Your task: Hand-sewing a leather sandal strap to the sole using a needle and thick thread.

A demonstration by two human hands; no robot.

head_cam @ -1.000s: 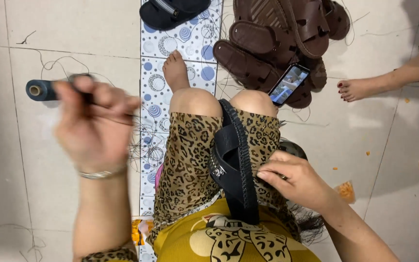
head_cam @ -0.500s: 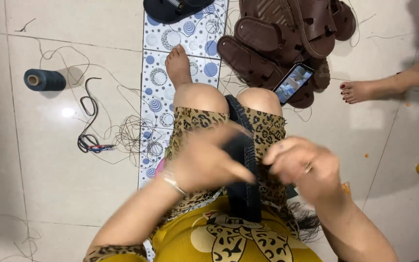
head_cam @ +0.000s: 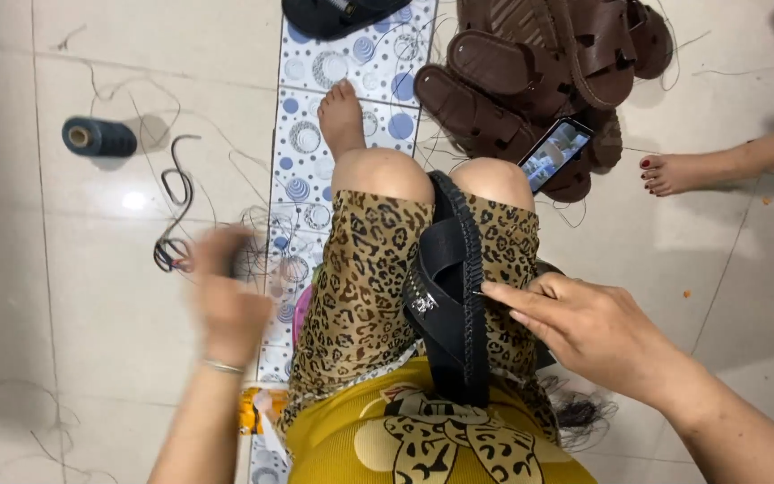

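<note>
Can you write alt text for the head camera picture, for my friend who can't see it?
A seated person's right hand pinches the edge of a black sandal lying on their lap, while the blurred left hand is raised over loose thread on the tiled floor. Nearby lie a dark spool, brown sandals with a phone on them, and another person's foot.
</note>
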